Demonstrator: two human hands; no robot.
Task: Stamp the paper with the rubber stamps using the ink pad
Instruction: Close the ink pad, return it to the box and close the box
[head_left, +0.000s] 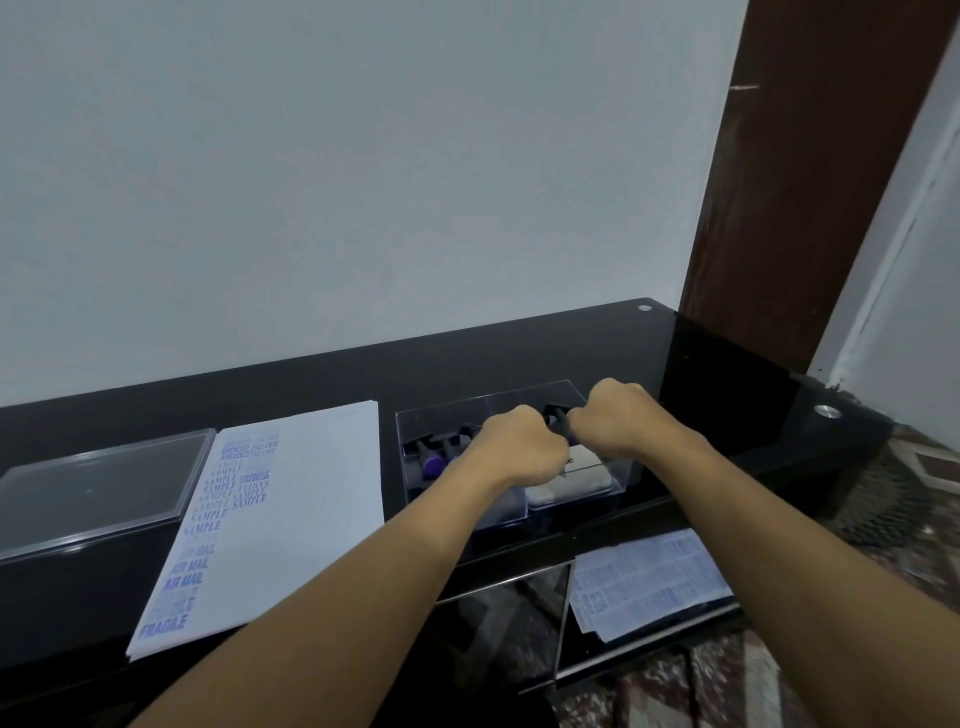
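right hand (618, 421) pinches a black stamp (558, 418) over the clear box (618, 480), while left hand (519, 447) curls against it, its hold hidden. this looks like choosing a stamp. next it needs inking, then a square press on bare paper (311, 519), which lies just left of the box on the bench (519, 364).

A plain pale wall (363, 182), evenly lit, rises beyond the left hand (519, 447) and right hand (618, 415). Right of the right hand stands a dark brown wooden upright (831, 182), perhaps a door frame. A glossy black table (727, 358) lies under both hands, with patterned brown floor (914, 488) farther right.
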